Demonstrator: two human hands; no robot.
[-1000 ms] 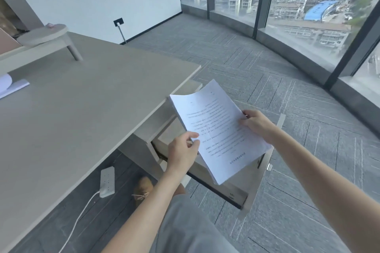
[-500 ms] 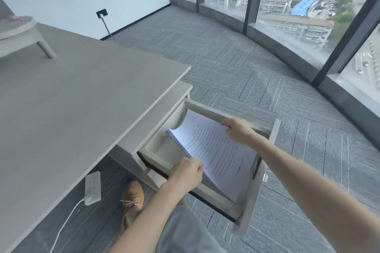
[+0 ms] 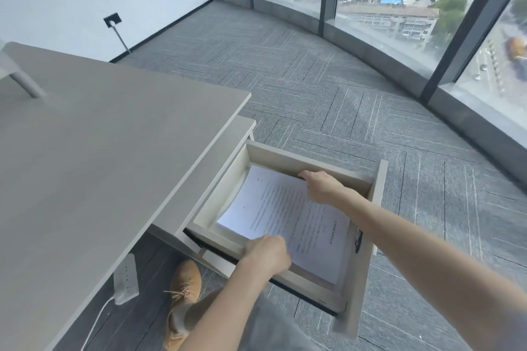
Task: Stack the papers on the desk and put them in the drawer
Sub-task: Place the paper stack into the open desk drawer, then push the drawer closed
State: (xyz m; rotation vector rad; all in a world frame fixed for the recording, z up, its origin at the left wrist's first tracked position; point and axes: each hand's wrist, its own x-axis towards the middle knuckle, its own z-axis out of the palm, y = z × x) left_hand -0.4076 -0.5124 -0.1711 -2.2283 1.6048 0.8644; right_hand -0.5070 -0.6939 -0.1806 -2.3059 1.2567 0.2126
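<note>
Papers lie inside the open drawer, spanning from its back-left corner toward the front wall. Left hand at the stack's near edge, fingers curled on it. Right hand at the far edge by the drawer's far wall, fingers bent down onto the stack; whether either still pinches it, cannot tell. Desk left of drawer

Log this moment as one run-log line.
stage: placing | papers: in open drawer | left hand: on near edge | right hand: on far edge
</note>
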